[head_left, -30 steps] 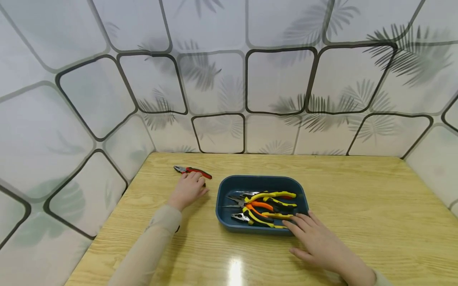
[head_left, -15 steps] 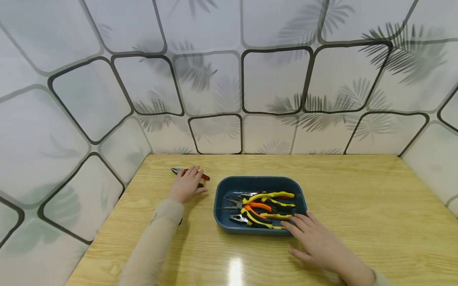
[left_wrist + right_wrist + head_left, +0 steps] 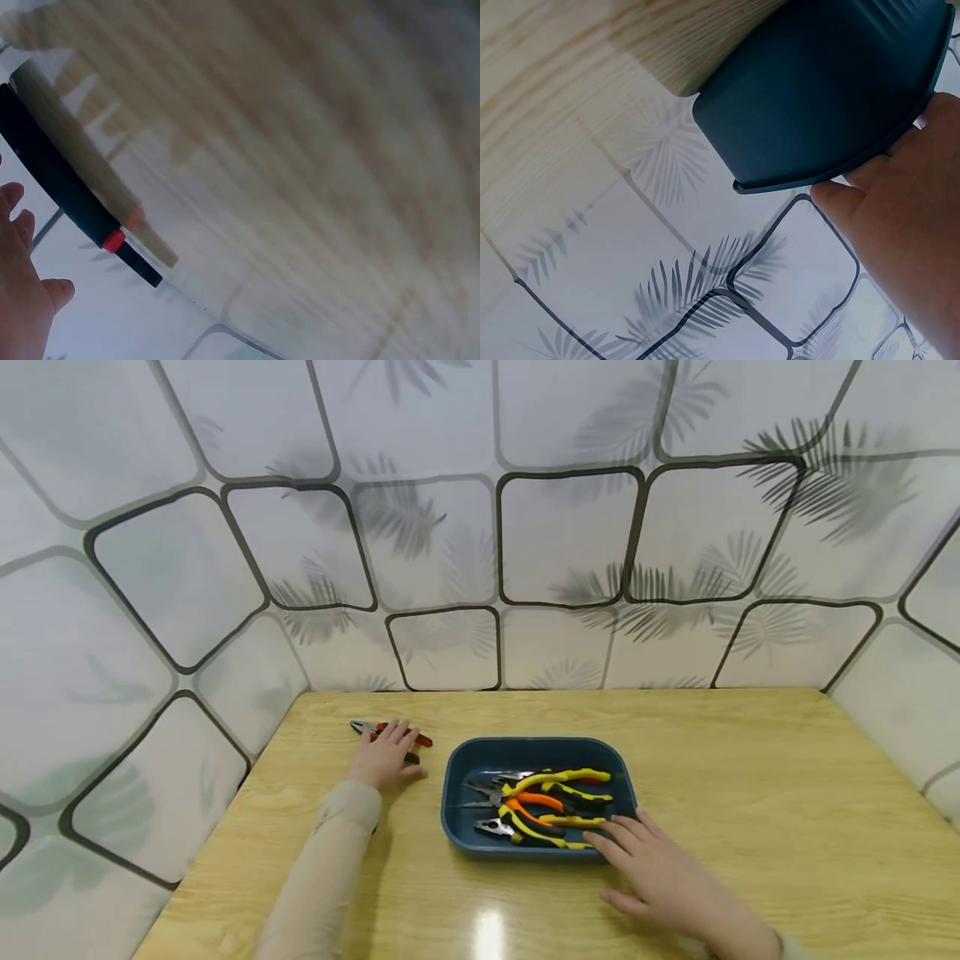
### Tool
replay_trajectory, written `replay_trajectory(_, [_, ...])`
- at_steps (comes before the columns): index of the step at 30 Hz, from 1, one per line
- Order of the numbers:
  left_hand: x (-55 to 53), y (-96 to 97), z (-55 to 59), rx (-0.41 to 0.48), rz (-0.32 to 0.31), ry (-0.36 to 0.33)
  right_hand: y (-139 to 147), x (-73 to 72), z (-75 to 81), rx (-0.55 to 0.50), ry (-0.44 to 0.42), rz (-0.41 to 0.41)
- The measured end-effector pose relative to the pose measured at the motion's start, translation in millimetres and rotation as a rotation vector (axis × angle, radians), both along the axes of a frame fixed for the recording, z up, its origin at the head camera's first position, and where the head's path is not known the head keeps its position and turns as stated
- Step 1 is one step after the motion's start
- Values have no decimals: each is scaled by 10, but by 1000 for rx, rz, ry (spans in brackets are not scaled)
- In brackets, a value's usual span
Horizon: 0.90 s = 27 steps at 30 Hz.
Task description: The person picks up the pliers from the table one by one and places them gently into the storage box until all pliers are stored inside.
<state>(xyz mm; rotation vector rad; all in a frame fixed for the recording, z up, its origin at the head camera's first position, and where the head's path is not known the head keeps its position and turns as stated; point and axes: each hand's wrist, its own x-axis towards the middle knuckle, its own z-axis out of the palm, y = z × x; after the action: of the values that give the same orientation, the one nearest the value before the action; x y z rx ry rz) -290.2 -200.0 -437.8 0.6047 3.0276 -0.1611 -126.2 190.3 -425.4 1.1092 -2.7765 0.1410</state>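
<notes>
At the back left of the table, my left hand [image 3: 381, 766] lies over a pair of combination pliers [image 3: 363, 727] with red and black handles. Its fingers cross the handles, hiding their middle. The left wrist view shows one black handle [image 3: 56, 169] with a red band, beside loosely spread fingers. A dark blue plastic bin [image 3: 540, 856] stands mid-table. Inside lie several pliers with yellow, black and orange handles, such as the yellow-handled pliers [image 3: 573, 774]. Over the bin's near right corner, my right hand [image 3: 663, 877] rests with extended fingers at the rim, the thumb outside.
The light wood table [image 3: 750, 777] reaches back to a wall covering [image 3: 562, 543] printed with dark outlines and palm leaves. The same covering rises along the left side [image 3: 120, 693] and the right side.
My left hand has moved forward from the pliers' near side to lie across their handles. My right hand stays at the bin's corner. The whole head view has drifted slightly.
</notes>
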Motion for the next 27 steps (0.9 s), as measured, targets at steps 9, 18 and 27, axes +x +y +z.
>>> replay_trajectory(9, [52,-54,24,65,32,-76,10,15,-59,-16,6,0])
replay_trajectory(18, [-38,-63,11,111,-4,-37,2,15,-58,-31,36,16])
replay_trajectory(27, [-17,-17,92,52,-21,-45,0,7,-31,-30,26,3])
